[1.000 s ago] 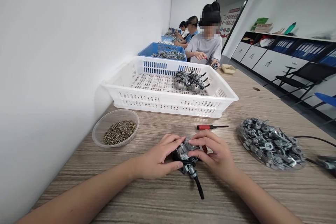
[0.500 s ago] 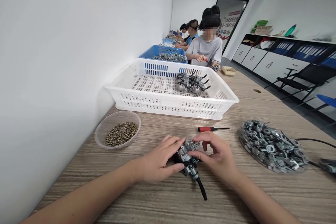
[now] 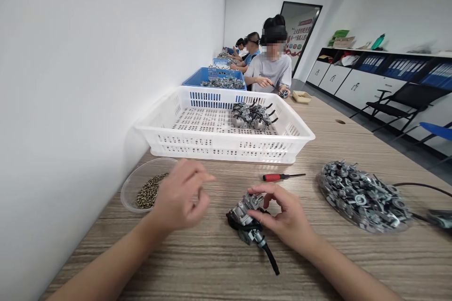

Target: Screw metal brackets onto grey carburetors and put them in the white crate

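Note:
A metal carburetor (image 3: 243, 214) with a black rubber hose lies on the wooden table in front of me. My right hand (image 3: 282, 209) grips its upper end between thumb and fingers. My left hand (image 3: 183, 195) is lifted off the carburetor, slightly blurred, with fingers bent and a gap between thumb and forefinger; nothing shows in it. It covers the right side of a clear plastic bowl (image 3: 127, 193) of small brass-coloured screws (image 3: 150, 191). Beyond my right hand lies a screwdriver (image 3: 277, 177) with a red and black handle.
A white perforated crate (image 3: 219, 143) holding several carburetors (image 3: 252, 116) stands behind the screwdriver. To the right is a clear tray heaped with grey metal parts (image 3: 363, 197). The wall borders the left side. A co-worker (image 3: 270, 66) sits past the blue crate (image 3: 192, 79).
My left hand has let go of the carburetor and moved left to the screw bowl. My right hand still holds the carburetor. The view has shifted slightly.

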Demonstrator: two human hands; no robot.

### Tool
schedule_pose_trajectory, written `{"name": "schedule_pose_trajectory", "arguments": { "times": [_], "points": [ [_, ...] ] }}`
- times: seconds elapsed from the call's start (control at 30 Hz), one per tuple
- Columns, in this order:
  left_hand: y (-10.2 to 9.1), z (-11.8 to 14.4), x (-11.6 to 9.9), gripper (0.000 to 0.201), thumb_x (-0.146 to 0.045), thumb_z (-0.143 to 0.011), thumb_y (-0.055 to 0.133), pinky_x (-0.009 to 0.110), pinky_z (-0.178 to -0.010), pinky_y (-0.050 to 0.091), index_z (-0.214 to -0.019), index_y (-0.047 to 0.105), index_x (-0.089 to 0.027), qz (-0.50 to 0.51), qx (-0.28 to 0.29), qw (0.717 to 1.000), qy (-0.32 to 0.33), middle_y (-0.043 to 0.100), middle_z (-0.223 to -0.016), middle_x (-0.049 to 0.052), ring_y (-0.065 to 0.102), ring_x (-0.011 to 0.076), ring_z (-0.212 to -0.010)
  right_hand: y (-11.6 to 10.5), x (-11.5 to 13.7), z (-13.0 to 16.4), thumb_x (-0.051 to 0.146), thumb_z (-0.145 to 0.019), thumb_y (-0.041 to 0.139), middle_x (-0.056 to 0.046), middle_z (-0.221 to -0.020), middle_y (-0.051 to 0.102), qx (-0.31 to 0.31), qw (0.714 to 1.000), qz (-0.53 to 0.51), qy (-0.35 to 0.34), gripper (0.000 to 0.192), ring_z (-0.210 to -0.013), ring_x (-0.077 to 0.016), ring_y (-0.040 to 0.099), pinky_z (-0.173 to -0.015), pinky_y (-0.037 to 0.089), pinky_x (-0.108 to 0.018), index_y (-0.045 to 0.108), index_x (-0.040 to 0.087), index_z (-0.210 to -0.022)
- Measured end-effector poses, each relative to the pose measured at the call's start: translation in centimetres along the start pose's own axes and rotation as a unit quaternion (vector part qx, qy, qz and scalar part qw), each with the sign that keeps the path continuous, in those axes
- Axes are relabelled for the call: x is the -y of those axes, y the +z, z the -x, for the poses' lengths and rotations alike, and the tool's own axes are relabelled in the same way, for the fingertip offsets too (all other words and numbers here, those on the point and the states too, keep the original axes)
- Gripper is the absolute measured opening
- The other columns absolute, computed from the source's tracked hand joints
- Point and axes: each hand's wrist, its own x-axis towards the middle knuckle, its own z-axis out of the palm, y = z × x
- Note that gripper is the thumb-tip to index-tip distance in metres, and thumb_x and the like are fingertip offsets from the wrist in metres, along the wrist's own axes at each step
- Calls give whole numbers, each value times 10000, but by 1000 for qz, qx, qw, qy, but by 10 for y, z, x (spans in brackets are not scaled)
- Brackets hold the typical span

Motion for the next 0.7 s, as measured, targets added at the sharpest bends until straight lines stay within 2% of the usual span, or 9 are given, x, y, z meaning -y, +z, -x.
{"name": "schedule_pose_trajectory", "arguments": {
  "times": [0.03,0.07,0.13,0.2,0.23,0.3,0.4,0.5,0.7],
  "points": [
    [-11,-5,7,238,-86,-938,559,356,-696,487,-1005,755,-204,-59,-28,997,-39,684,-860,53,616,241,-815,0,0,0,299,-986,942,-26,-1223,856,0,1000,4,-2,449,-774,-168,708,-749,661,-314,721,328,-1376],
    [-23,-9,14,193,-128,-963,572,352,-696,482,-937,747,-205,-112,-10,989,-94,695,-856,51,633,242,-824,0,0,0,306,-989,940,-25,-1229,853,1,1000,7,-3,452,-776,-167,706,-759,661,-317,718,330,-1382],
    [-47,-12,31,210,-259,-1001,573,345,-695,483,-913,758,-211,-186,61,956,-218,759,-976,56,692,254,-883,0,-1,0,330,-993,940,-30,-1235,845,1,1000,10,-2,463,-787,-168,709,-776,663,-323,712,329,-1395],
    [-69,-8,53,289,-391,-1028,559,348,-683,473,-1030,801,-233,-223,177,906,-313,797,-1105,51,724,275,-912,0,-2,0,361,-993,942,-40,-1228,836,2,1000,6,-1,471,-849,-183,741,-783,668,-319,710,323,-1402],
    [-77,-3,65,347,-443,-1034,544,362,-706,493,-1102,816,-240,-229,237,885,-329,810,-1156,60,743,304,-957,0,-3,0,376,-994,942,-44,-1218,830,1,1000,2,-2,474,-891,-193,758,-785,671,-314,710,319,-1403],
    [-86,10,89,427,-493,-1024,555,425,-849,573,-1218,843,-245,-198,337,864,-318,825,-1235,91,764,365,-1096,0,-3,0,401,-993,943,-46,-1191,818,-3,1000,-6,-6,473,-946,-204,778,-788,676,-304,711,313,-1395],
    [-83,31,114,541,-602,-936,651,541,-1003,613,-1254,874,-225,-147,426,831,-325,838,-1278,160,780,437,-1161,-2,-4,1,423,-991,943,-42,-1163,804,-8,1000,-5,-6,452,-906,-192,774,-803,682,-302,718,305,-1366],
    [-74,40,120,550,-639,-943,631,534,-1034,619,-1260,891,-273,-123,456,824,-314,838,-1319,151,780,431,-1204,-3,-5,2,437,-988,946,-44,-1138,804,-3,1000,7,-1,432,-881,-193,767,-808,681,-313,724,295,-1331],
    [-74,26,108,402,-589,-850,699,482,-894,622,-1041,934,-324,-98,439,826,-341,896,-1168,101,821,407,-1054,-7,-9,3,469,-1009,918,-51,-1111,801,2,1000,13,-3,394,-844,-201,761,-782,680,-330,722,288,-1298]
  ]
}}
